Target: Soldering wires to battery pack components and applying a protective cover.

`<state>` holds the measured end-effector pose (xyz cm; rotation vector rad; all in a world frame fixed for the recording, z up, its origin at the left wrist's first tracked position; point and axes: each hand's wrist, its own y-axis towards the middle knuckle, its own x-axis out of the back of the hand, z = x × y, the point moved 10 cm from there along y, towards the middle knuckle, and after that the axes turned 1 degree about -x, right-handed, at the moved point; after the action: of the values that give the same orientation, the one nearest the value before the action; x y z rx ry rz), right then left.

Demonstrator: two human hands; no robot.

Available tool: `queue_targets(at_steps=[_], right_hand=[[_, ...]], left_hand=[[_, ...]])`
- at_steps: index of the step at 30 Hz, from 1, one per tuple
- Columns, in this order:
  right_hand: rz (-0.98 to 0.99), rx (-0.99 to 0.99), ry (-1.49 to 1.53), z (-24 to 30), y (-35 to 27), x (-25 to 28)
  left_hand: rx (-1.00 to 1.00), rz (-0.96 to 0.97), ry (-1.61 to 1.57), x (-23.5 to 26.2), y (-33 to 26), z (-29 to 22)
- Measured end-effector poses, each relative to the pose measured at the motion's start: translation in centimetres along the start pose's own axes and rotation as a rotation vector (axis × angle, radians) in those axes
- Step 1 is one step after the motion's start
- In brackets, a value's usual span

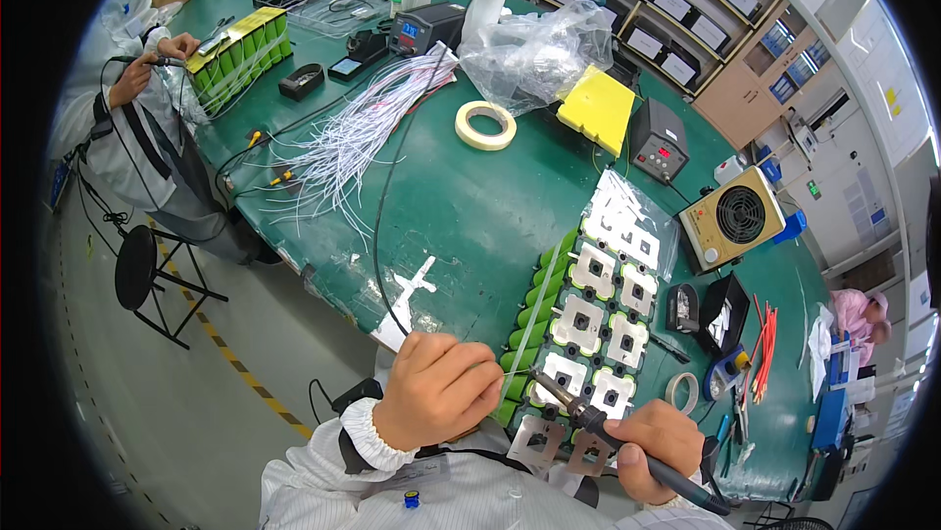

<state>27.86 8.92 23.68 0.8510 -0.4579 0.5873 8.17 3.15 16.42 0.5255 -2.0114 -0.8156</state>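
Observation:
My left hand [441, 385] is closed in a pinch on a thin solder wire [518, 371], whose end meets the tip of a soldering iron. My right hand [659, 447] grips the soldering iron [593, 419] by its dark handle. The tip rests at a metal tab near the left edge of a battery pack [588, 324]. Green cylindrical cells [537, 309] line the pack's left side, and square metal plates with dark centres cover its top. A pale strip [537, 306] runs along that left edge. A black cable passes behind my left hand.
On the green table [451, 226] lie a tape roll [485, 125], a bundle of white wires [343, 138] and a yellow block [597, 108]. A soldering station [659, 140] and fan unit [733, 220] stand right. At left, a co-worker's hands [147, 69] work on another pack [235, 57].

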Motion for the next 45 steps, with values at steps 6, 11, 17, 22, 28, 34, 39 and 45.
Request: queue_targets(at_steps=[6,11,17,22,28,34,39,45], right_hand=[[-0.003,-0.005,-0.008,0.0,0.1,0.0],[-0.03,-0.021,0.007,-0.1,0.0,0.1],[-0.024,-0.015,0.002,-0.1,-0.1,0.1],[-0.041,-0.005,-0.001,0.1,-0.1,0.0],[0.058,-0.027,-0.039,-0.1,0.0,0.0],[0.038,-0.019,-0.025,0.1,-0.1,-0.1],[-0.048,-0.029,-0.001,0.2,-0.5,0.7],[-0.222,-0.028,-0.035,0.2,-3.1,3.1]], left_hand=[[0.006,0.02,-0.007,-0.2,0.1,0.0],[-0.009,0.018,-0.004,-0.1,0.2,-0.2],[-0.001,0.005,-0.007,0.1,0.3,-0.1],[-0.014,0.015,-0.011,-0.2,0.4,-0.3],[-0.016,0.016,-0.017,-0.6,0.6,-0.2],[0.027,-0.06,-0.022,1.9,0.0,0.6],[0.039,-0.092,0.18,4.5,-0.7,0.3],[0.026,-0.081,0.218,6.3,-1.8,-3.1]])
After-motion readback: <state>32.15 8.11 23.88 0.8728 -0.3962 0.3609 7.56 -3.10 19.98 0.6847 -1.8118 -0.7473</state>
